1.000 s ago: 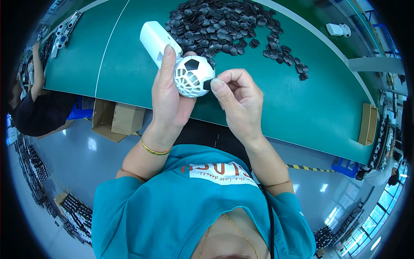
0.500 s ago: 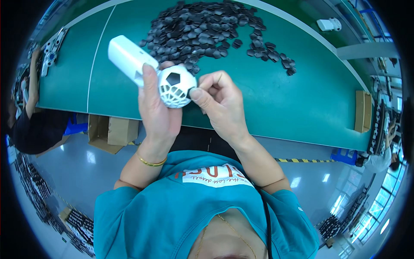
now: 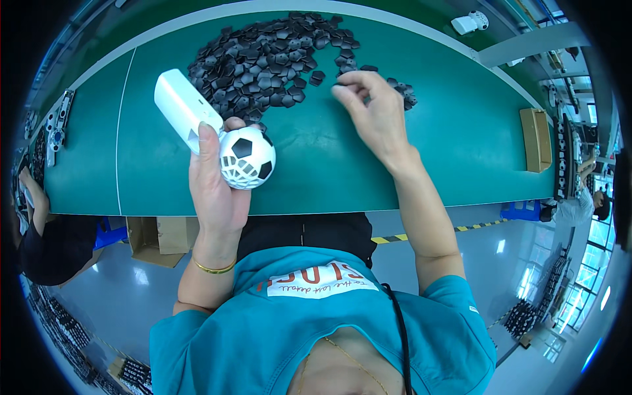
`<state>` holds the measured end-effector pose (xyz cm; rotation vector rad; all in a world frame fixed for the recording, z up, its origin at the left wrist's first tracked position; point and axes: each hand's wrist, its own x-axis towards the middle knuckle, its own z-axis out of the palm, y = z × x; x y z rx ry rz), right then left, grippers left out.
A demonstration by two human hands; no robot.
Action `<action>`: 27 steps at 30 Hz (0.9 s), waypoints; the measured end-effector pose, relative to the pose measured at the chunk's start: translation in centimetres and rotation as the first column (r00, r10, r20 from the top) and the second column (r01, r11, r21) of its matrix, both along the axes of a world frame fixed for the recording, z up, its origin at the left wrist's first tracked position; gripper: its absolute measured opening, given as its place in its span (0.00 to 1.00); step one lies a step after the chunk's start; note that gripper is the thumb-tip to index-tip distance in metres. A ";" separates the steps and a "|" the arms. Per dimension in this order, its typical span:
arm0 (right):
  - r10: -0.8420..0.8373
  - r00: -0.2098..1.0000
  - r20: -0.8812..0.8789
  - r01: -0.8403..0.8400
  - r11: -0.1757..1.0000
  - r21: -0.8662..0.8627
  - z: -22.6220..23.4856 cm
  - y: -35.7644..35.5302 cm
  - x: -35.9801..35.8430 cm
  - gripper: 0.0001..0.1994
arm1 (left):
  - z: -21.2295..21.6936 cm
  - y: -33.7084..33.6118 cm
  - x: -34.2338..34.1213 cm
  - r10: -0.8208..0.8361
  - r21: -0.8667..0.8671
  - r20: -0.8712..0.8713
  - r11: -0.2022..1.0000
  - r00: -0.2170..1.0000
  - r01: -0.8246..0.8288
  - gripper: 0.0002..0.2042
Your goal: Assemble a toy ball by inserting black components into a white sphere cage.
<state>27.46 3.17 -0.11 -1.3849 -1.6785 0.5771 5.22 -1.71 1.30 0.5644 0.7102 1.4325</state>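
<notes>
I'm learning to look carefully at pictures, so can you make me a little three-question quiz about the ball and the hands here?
1. True or false: the left hand holds the ball up above the green table.
2. Where do the right hand's fingers reach? A) into the cardboard box B) to the edge of the pile of black pieces C) onto the ball
3. Fill in: the white block lies to the ____ of the pile of black pieces, as the person sees it.

Key: 1 true; 2 B; 3 left.
</notes>
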 end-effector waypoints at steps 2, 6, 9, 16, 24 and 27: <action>-0.111 0.974 0.200 0.111 0.994 0.011 -0.1 0.6 0.8 0.10 | -0.3 0.1 -0.3 0.011 -0.005 -0.001 1.000 1.000 -0.011 0.22; -0.168 0.881 0.442 0.160 0.986 0.057 -0.1 1.0 0.5 0.09 | -0.4 0.0 -0.6 0.045 -0.028 -0.010 0.999 0.999 -0.045 0.22; -0.148 0.857 0.495 0.131 0.989 0.069 0.1 1.1 0.3 0.09 | -0.3 0.1 -0.6 0.068 -0.041 -0.012 0.997 0.998 -0.069 0.21; 0.084 0.996 -0.010 -0.085 0.973 -0.216 2.7 -2.2 -2.1 0.07 | 0.0 0.5 -0.2 0.064 -0.110 0.170 0.993 0.983 -0.046 0.19; 0.324 0.889 -0.324 -0.398 0.896 -0.196 4.9 -6.6 -6.7 0.05 | 1.1 0.4 0.2 0.006 -0.120 0.197 0.993 0.980 0.018 0.18; 0.334 0.907 -0.257 -0.353 0.935 -0.029 4.1 -6.7 -7.5 0.06 | 1.4 0.5 0.7 0.030 -0.113 0.227 0.994 0.974 -0.004 0.18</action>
